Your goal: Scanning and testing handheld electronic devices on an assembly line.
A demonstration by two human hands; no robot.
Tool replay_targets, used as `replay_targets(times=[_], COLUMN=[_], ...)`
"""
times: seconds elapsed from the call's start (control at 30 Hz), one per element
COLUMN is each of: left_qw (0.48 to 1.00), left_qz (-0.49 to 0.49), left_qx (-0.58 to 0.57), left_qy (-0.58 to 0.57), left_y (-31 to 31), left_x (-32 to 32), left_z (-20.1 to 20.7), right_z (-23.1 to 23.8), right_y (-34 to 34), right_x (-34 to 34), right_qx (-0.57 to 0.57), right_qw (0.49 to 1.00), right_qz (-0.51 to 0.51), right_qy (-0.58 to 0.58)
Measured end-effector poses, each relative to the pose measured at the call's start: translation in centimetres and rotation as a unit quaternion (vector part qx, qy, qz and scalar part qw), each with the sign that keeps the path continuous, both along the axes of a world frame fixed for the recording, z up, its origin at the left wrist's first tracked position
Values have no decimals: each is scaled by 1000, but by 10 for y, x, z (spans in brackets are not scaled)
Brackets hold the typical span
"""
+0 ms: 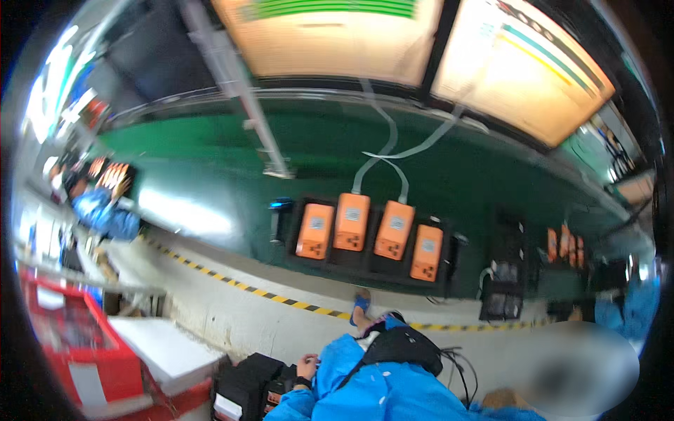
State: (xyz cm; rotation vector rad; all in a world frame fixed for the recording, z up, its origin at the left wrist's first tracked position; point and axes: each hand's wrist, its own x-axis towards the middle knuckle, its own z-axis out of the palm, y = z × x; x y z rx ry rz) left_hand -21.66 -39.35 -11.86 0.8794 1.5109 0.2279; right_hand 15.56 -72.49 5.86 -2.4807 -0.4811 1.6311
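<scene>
My left hand (307, 366), with a black band at the wrist, hangs beside my blue coat near a black stack of trays or cases (249, 382). Its fingers look loosely bent, with nothing visible in them. At the lower right, a blurred skin-toned patch beside a blue sleeve may be my right hand (498, 398); its fingers cannot be made out. Ahead on the green bench lies a black tray (337, 265) holding several orange handheld devices (352, 221). Grey cables (393, 140) run to the middle two from the screens' side.
Two lit screens (523, 63) stand behind the green bench (210, 147). A metal post (263, 133) rises from it. Co-workers in blue are at the left (105, 210) and right (621, 309). A red box (84, 337) and white board (165, 344) stand at left; yellow-black tape (246, 288) marks the floor.
</scene>
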Motion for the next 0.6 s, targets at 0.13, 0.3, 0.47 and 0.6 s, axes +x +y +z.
replay_targets(times=[0.13, 0.3, 0.47, 0.6], left_qw=[998, 993, 989, 979], left_qz=[-66, -109, -133, -193], left_qx=[18, -41, -50, -54], left_qy=[3, 18, -33, -38], left_y=[74, 155, 207, 232], left_x=[1, 48, 83, 94], left_z=[14, 62, 66, 64], right_z=[5, 47, 54, 74], right_y=[55, 137, 86, 67], right_x=[79, 157, 137, 114], right_qx=[9, 25, 105, 46], right_qw=[993, 985, 990, 958], right_qz=[3, 81, -80, -275], right_qy=[120, 151, 47, -60])
